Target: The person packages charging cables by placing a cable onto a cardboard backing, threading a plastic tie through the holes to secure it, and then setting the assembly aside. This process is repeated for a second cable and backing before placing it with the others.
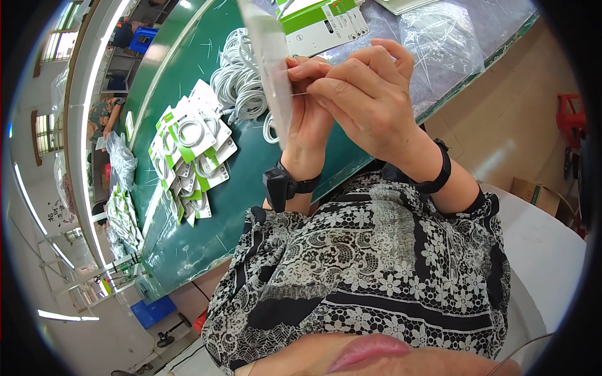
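A white card (268, 62), seen nearly edge-on, stands upright above the table. My left hand (307, 122) holds it from its right side, with the fingers partly hidden behind my right hand. Close against it, my right hand (373, 100) pinches a thin pale strand (300, 94) between thumb and forefinger, and the strand runs toward the card. The card's far face is out of sight. Just beyond it lies a heap of coiled white cables (241, 88). Left of that, green-and-white cards with coiled cables on them (191, 144) are piled up.
A stack of green-and-white cards (307, 42) lies at the table's far side. To its right is a clear plastic bag of thin white strands (439, 37). More packed cards (122, 216) lie by the green table's (188, 250) left edge. A red stool (570, 116) stands at far right.
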A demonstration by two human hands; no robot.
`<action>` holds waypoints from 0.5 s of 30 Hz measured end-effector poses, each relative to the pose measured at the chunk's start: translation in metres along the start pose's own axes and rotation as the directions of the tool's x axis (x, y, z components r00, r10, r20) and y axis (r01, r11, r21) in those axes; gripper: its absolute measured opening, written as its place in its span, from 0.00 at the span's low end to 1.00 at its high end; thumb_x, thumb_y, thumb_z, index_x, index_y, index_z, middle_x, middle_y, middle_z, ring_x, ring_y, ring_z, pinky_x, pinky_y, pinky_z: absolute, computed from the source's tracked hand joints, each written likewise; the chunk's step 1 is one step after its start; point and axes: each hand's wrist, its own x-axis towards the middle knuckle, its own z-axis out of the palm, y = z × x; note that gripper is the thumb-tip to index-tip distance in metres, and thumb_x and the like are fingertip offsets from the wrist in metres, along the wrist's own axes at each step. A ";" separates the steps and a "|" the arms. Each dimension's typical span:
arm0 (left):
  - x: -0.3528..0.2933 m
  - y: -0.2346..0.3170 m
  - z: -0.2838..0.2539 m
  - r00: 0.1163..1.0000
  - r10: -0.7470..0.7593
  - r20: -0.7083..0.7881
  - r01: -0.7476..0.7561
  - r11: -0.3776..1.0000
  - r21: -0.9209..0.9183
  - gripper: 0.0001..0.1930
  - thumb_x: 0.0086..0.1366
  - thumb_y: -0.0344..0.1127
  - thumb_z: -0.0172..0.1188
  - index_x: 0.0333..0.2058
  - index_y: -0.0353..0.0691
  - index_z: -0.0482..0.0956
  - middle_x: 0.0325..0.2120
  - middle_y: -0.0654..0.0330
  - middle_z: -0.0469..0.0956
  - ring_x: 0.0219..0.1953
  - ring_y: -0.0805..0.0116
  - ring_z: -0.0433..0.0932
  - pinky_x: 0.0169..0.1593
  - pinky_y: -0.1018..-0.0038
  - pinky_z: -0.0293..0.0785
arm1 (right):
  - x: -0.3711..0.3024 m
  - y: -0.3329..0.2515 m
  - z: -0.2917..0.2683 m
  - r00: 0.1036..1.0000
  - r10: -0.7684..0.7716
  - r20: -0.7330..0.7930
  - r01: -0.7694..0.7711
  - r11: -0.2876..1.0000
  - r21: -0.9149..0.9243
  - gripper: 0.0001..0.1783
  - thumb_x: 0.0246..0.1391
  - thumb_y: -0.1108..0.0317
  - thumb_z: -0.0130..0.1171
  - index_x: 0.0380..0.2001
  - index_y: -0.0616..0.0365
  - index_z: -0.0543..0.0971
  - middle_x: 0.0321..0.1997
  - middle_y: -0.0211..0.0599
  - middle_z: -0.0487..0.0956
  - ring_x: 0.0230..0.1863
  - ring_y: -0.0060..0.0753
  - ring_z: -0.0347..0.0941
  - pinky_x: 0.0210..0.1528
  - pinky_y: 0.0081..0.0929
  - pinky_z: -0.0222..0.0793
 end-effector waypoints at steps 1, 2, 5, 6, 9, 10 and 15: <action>0.000 0.000 -0.001 1.000 -0.014 0.011 0.014 1.000 0.016 0.12 0.58 0.33 0.64 0.39 0.35 0.77 0.35 0.61 0.75 0.39 0.72 0.74 0.55 0.66 0.67 | 0.001 0.000 0.001 1.000 -0.011 0.005 0.011 1.000 0.000 0.07 0.38 0.66 0.65 0.27 0.46 0.81 0.27 0.19 0.74 0.33 0.26 0.67 0.54 0.35 0.54; 0.001 0.000 -0.001 0.999 -0.028 0.024 0.027 0.999 0.032 0.14 0.58 0.35 0.64 0.41 0.36 0.77 0.37 0.61 0.76 0.40 0.71 0.74 0.54 0.66 0.68 | 0.002 0.000 0.004 0.999 0.023 0.026 -0.024 0.999 0.027 0.08 0.39 0.67 0.64 0.27 0.47 0.80 0.28 0.20 0.75 0.34 0.26 0.68 0.54 0.34 0.54; -0.001 -0.007 0.007 0.983 0.160 -0.094 -0.102 0.889 0.446 0.19 0.60 0.39 0.64 0.47 0.39 0.74 0.42 0.60 0.76 0.44 0.69 0.74 0.53 0.66 0.69 | -0.003 0.007 0.013 0.993 0.077 0.089 -0.082 0.996 0.044 0.09 0.39 0.68 0.63 0.28 0.49 0.78 0.32 0.21 0.77 0.37 0.27 0.71 0.53 0.31 0.53; 0.000 -0.010 0.011 0.954 0.277 -0.111 -0.146 0.758 0.636 0.21 0.60 0.41 0.63 0.50 0.40 0.72 0.44 0.60 0.76 0.45 0.68 0.74 0.52 0.66 0.70 | -0.008 0.013 0.016 0.984 0.136 0.114 -0.143 0.988 0.056 0.10 0.40 0.69 0.63 0.30 0.52 0.78 0.34 0.26 0.78 0.37 0.32 0.72 0.51 0.32 0.56; -0.007 0.006 0.009 0.966 0.246 -0.076 -0.125 0.706 0.697 0.24 0.62 0.42 0.61 0.54 0.42 0.68 0.48 0.61 0.75 0.47 0.67 0.74 0.52 0.65 0.69 | -0.018 0.011 0.025 0.965 0.213 0.153 -0.232 0.965 0.122 0.12 0.41 0.73 0.64 0.33 0.56 0.79 0.36 0.33 0.79 0.39 0.39 0.73 0.48 0.35 0.61; -0.011 0.009 0.009 0.969 0.236 -0.070 -0.111 0.671 0.734 0.25 0.63 0.42 0.60 0.57 0.43 0.66 0.50 0.61 0.74 0.48 0.66 0.74 0.53 0.65 0.69 | -0.024 0.005 0.028 0.954 0.253 0.160 -0.281 0.941 0.189 0.13 0.42 0.75 0.63 0.35 0.57 0.79 0.37 0.36 0.79 0.40 0.43 0.73 0.48 0.37 0.63; -0.020 0.015 0.007 0.964 0.250 -0.093 -0.104 0.674 0.731 0.23 0.64 0.42 0.59 0.56 0.46 0.66 0.49 0.63 0.74 0.48 0.68 0.74 0.52 0.66 0.70 | -0.039 -0.010 0.029 0.889 0.413 0.197 -0.454 0.851 0.264 0.16 0.45 0.81 0.61 0.41 0.60 0.79 0.40 0.41 0.80 0.45 0.42 0.75 0.46 0.34 0.69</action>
